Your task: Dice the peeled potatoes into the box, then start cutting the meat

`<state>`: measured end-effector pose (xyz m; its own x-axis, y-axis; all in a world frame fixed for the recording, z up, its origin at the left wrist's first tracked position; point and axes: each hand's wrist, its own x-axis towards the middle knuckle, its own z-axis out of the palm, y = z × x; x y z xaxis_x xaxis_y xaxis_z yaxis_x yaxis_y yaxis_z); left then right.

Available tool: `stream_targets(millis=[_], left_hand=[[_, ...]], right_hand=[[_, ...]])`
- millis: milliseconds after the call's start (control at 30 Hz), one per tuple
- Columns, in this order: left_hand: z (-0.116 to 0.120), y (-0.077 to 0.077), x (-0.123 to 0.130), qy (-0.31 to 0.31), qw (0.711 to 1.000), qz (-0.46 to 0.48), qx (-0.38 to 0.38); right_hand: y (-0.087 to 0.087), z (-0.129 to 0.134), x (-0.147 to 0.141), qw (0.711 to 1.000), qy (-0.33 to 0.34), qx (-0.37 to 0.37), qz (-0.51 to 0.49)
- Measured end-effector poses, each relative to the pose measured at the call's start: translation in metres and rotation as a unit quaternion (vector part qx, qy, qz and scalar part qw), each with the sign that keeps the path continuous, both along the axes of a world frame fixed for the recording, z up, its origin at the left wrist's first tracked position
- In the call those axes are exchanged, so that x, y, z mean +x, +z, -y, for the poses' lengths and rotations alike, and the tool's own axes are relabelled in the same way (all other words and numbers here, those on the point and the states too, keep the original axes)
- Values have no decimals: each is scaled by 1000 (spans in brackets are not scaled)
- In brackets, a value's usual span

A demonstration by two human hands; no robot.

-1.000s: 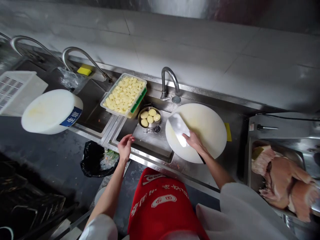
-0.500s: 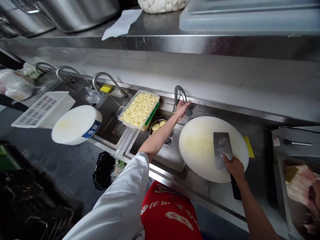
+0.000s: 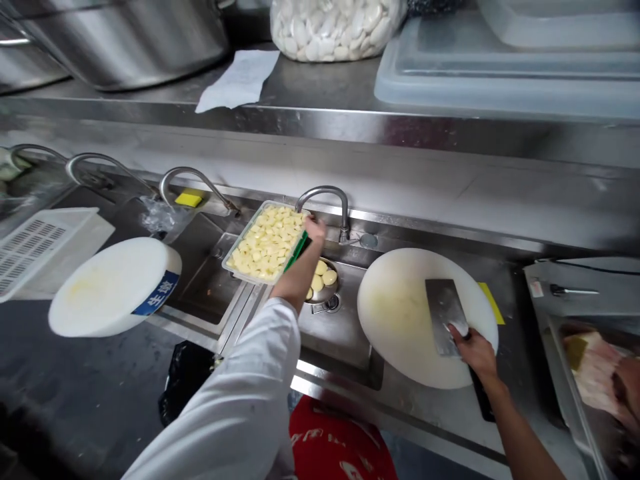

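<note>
My right hand [image 3: 475, 350] grips a cleaver [image 3: 443, 310] by its dark handle. Its broad blade lies over a round white cutting board [image 3: 400, 333] with a yellowish stain. My left hand [image 3: 315, 229] is at the right edge of a tray of cut pale-yellow pieces [image 3: 265, 243], close to the end of a curved faucet [image 3: 330, 191]. Its fingers are partly hidden and blurred, so whether they touch the spout or the tray is unclear. Just below my left forearm, a metal bowl [image 3: 325, 293] in the sink holds several peeled, potato-like pieces [image 3: 329, 277].
A second round board [image 3: 110, 287] and a white slotted basket [image 3: 30, 247] are at left. A steel shelf [image 3: 320, 123] with pots, a bag of white pieces [image 3: 340, 30] and lidded tubs overhangs the counter. A metal pan with meat [image 3: 600, 373] is at right.
My left hand has moved left from the faucet's base to the tray's edge. The faucet spout now points left toward the tray. The camera view has shifted; my right hand still holds the cleaver.
</note>
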<state>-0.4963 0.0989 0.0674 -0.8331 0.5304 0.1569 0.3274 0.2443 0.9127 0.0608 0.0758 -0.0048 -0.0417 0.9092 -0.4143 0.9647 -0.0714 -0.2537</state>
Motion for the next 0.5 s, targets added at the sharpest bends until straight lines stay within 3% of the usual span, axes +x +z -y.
stream_targets(millis=[67, 133, 267, 367, 500], left_hand=[[-9, -26, 41, -25, 999, -5, -21], [-15, -50, 68, -90, 994, -19, -64], [-7, -79, 83, -206, 966, -55, -149], [15, -79, 78, -252, 951, -95, -154], [48, -50, 54, -291, 923, -208, -139]], right_hand=[[-3, -2, 3, 1000, 1, -4, -3], [-5, -4, 4, 1000, 1, -17, -9], [-1, -4, 2, 1000, -4, -27, 4], [4, -2, -1, 999, -10, -34, 9], [6, -1, -2, 999, -10, -35, -5]])
